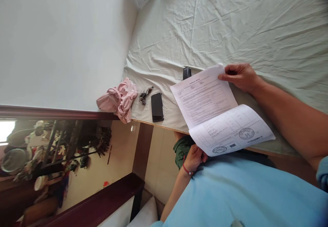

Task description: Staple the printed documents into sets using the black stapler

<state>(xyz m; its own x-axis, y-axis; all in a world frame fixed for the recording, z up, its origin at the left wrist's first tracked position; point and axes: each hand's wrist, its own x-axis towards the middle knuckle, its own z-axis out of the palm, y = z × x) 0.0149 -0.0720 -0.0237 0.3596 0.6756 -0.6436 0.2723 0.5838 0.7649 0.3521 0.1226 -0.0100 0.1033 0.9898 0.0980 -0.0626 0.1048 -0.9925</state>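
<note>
A stapled-looking set of printed sheets (202,98) is spread over the near edge of the bed or table. Its lower page (230,128) curls toward me and bears two round dark stamps. My right hand (241,76) pinches the top right edge of the upper sheet between thumb and fingers. Down by my lap, my left hand (194,158) is closed on the bottom left corner of the curled page; its fingertips are partly hidden. Just behind the sheets' upper left edge, a small black object (187,72) shows in part.
Left of the sheets lie a black phone (157,107), a bunch of keys (145,95) and a crumpled pink cloth (120,98). A wrinkled pale sheet (230,25) covers the surface. A white wall (64,42) borders it, with a doorway and cluttered room at lower left.
</note>
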